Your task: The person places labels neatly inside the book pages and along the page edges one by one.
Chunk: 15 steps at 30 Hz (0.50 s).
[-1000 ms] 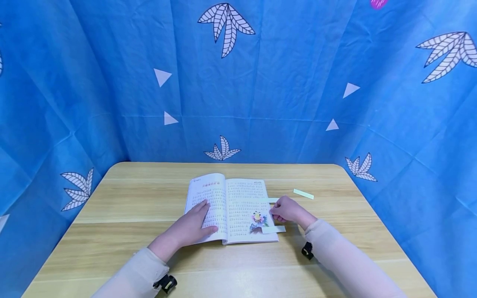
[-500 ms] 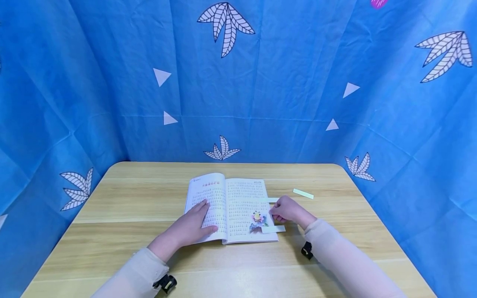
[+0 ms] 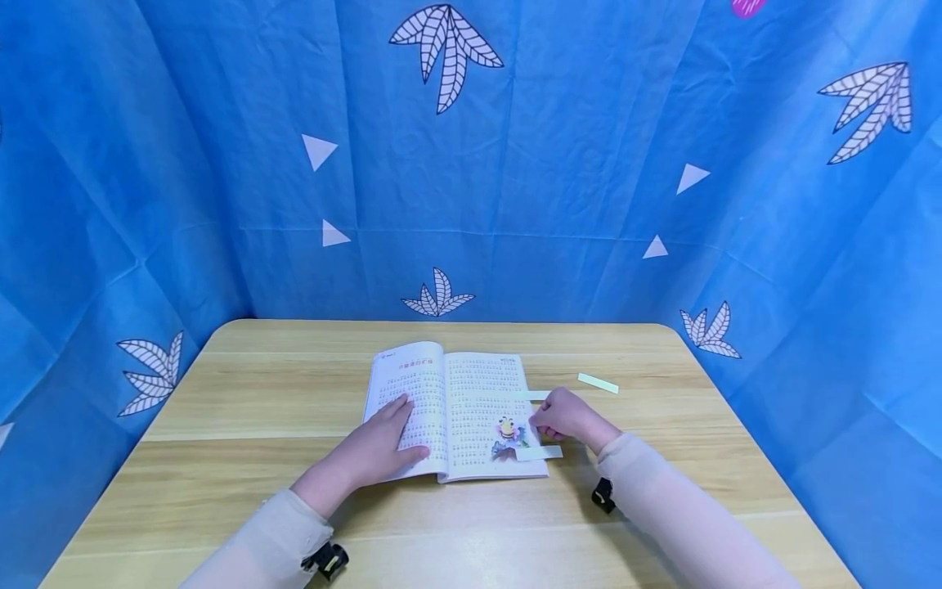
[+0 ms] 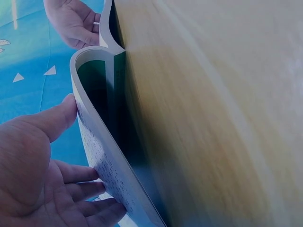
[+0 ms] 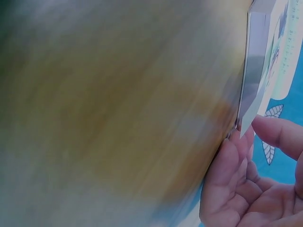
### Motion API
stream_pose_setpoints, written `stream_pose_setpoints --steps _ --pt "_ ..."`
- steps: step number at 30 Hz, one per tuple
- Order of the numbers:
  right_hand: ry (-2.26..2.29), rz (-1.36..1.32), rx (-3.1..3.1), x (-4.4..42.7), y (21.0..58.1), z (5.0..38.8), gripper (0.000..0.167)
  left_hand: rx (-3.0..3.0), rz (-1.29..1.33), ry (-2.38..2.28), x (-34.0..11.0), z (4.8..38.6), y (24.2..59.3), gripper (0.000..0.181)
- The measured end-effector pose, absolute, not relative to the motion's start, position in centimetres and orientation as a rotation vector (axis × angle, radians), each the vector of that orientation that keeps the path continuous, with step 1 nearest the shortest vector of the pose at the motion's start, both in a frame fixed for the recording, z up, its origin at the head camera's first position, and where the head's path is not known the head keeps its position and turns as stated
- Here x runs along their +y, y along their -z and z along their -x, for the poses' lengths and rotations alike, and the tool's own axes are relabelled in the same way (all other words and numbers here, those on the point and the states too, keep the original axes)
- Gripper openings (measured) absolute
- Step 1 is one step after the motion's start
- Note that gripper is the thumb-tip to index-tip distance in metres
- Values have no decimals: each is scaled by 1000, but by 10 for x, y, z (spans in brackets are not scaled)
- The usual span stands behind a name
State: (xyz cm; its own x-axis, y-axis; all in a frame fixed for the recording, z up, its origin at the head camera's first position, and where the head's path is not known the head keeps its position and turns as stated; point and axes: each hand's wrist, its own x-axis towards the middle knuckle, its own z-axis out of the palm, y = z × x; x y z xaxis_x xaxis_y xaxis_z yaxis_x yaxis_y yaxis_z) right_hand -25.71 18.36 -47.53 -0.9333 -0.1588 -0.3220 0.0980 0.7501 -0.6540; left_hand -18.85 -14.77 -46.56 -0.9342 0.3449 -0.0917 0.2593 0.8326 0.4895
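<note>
An open paperback book with white, densely printed pages (image 3: 486, 380) lies near the middle of the light wood-grain table (image 3: 257, 401), its left half bowing up beside the spine. The left forearm, in a pale loose sleeve (image 3: 272, 544), reaches in from the lower left. The left hand (image 3: 377, 442) rests on the left page with its fingers straight and pointing away from the person, the thumb spread out towards the spine. The right forearm, in a matching pale sleeve (image 3: 684, 507), slants in from the lower right. The right hand (image 3: 565, 413) is at the book's right edge, back upward, fingers curled under; its thumb and fingers pinch that edge, though how many pages lie between them cannot be told. Just below this hand, a pale green flat strip (image 3: 539, 453) overlaps the right page beside a yellow cartoon bee (image 3: 507, 429) and sticks out past the edge. A second pale strip (image 3: 539, 395) juts out just above the knuckles. A third light green strip (image 3: 598, 383) lies on the table, apart from the book.
</note>
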Motion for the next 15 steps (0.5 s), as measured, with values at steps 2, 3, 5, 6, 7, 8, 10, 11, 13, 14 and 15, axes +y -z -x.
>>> stream_pose_setpoints --steps 2,3,5,6,7,8,10,11,13,14,15 --pt "995 37 2590 183 475 257 20 2837 -474 -720 -148 188 466 84" --pt "992 33 2591 183 475 257 20 2837 -474 -721 -148 188 466 84" --pt "989 30 2587 183 475 257 20 2837 -475 -723 -148 188 465 84" --pt "985 31 2587 182 475 257 20 2837 -476 -723 -147 188 466 84" --pt "980 32 2587 182 475 257 21 2837 -476 -724 -147 188 465 84" --pt "974 34 2587 182 475 257 21 2837 -478 -724 -147 188 466 84" --pt "960 47 2594 182 474 256 22 2840 -480 -724 -147 188 466 84" --pt "960 52 2598 182 474 256 21 2841 -481 -723 -147 188 466 84" --pt "948 62 2608 181 473 255 20 2843 -482 -721 -147 187 466 84" --pt "942 67 2614 181 472 254 18 2843 -482 -721 -147 187 466 84" --pt "935 75 2623 181 472 253 17 2844 -482 -719 -147 187 466 84"
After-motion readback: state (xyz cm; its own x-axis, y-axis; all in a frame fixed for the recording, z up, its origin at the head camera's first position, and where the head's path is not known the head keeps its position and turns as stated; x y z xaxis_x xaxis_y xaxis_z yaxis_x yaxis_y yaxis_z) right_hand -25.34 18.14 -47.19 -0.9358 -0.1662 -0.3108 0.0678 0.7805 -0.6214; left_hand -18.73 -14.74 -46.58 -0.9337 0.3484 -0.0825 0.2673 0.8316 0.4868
